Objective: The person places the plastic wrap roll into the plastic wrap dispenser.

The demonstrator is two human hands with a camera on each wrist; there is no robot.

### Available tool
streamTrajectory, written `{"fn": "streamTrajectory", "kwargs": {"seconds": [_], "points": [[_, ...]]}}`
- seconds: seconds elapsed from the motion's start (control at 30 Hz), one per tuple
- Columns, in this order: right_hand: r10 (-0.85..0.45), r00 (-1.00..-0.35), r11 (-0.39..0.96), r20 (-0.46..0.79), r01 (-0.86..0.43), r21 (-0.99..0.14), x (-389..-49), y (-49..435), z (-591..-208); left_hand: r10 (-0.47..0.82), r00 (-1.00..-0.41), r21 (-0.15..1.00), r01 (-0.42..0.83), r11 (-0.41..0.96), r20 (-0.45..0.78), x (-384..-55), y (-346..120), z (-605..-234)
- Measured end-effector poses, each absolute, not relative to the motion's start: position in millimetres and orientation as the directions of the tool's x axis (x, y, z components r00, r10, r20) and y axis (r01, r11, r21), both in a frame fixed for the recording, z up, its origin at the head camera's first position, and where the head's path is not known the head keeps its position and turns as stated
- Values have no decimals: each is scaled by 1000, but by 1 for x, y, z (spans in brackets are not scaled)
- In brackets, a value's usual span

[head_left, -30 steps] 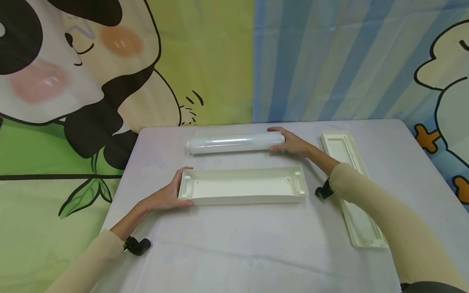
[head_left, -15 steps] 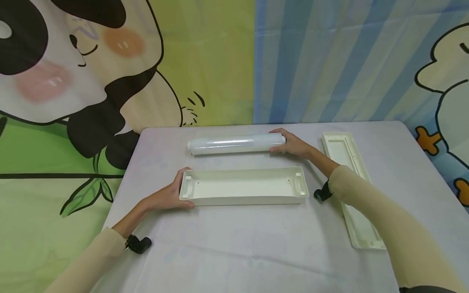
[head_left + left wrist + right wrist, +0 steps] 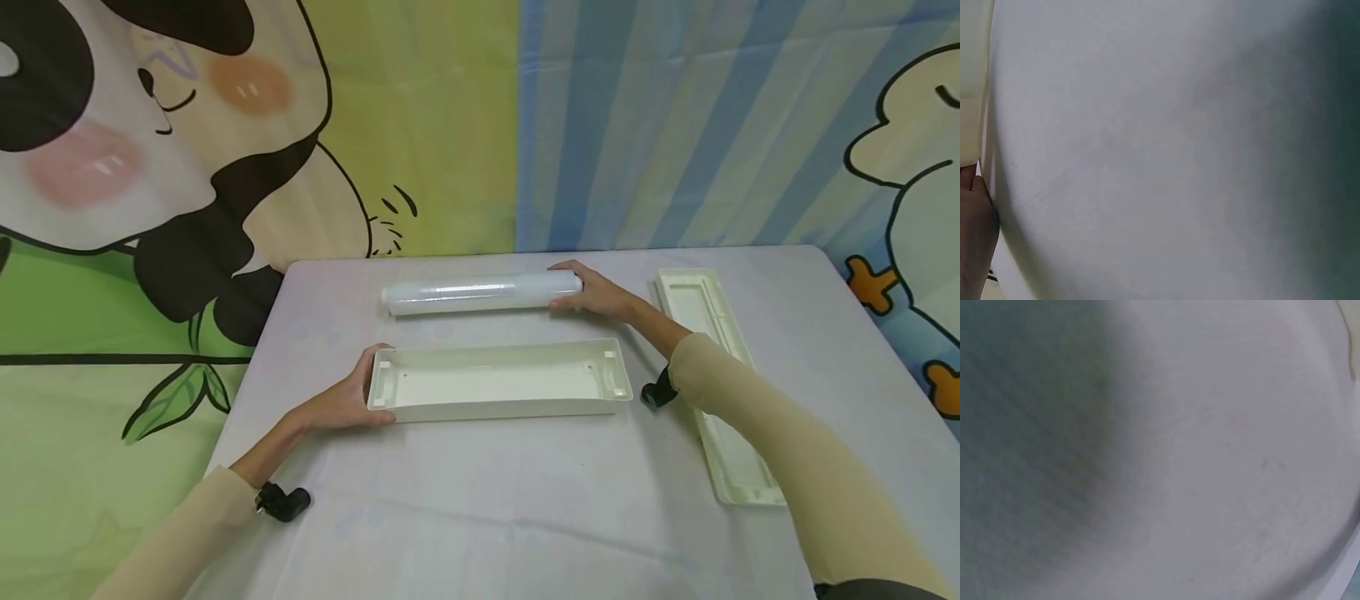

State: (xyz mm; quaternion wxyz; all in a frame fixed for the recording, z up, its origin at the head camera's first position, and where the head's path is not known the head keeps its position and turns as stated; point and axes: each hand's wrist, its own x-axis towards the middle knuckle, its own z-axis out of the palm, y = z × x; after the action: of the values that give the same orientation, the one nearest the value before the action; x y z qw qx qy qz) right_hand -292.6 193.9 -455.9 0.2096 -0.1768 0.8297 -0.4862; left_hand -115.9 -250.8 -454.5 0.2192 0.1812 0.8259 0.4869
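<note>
A long cream plastic box [image 3: 495,408], its top uncovered, lies across the middle of the table. My left hand [image 3: 341,404] grips its left end, thumb at the front wall and fingers behind. In the left wrist view a bit of the same box [image 3: 971,128] shows at the left edge, with the left hand [image 3: 975,231] below it. Behind the box lies a roll of clear plastic wrap [image 3: 483,293], parallel to it. My right hand [image 3: 596,296] holds the right end of the roll between thumb and fingers. The right wrist view shows mostly tablecloth.
A long cream lid [image 3: 701,304] with a raised rim lies lengthwise on the right, partly hidden under the right sleeve [image 3: 780,425]. A white cloth covers the table [image 3: 480,508]. Behind the table hangs a printed cartoon backdrop [image 3: 427,125].
</note>
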Motion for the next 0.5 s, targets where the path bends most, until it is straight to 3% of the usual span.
{"fn": "streamTrajectory", "kwargs": {"seconds": [0.5], "points": [[-491, -858, 481, -150, -123, -868, -294, 195, -450, 467, -861, 860, 75, 505, -199, -114, -248, -453]]}}
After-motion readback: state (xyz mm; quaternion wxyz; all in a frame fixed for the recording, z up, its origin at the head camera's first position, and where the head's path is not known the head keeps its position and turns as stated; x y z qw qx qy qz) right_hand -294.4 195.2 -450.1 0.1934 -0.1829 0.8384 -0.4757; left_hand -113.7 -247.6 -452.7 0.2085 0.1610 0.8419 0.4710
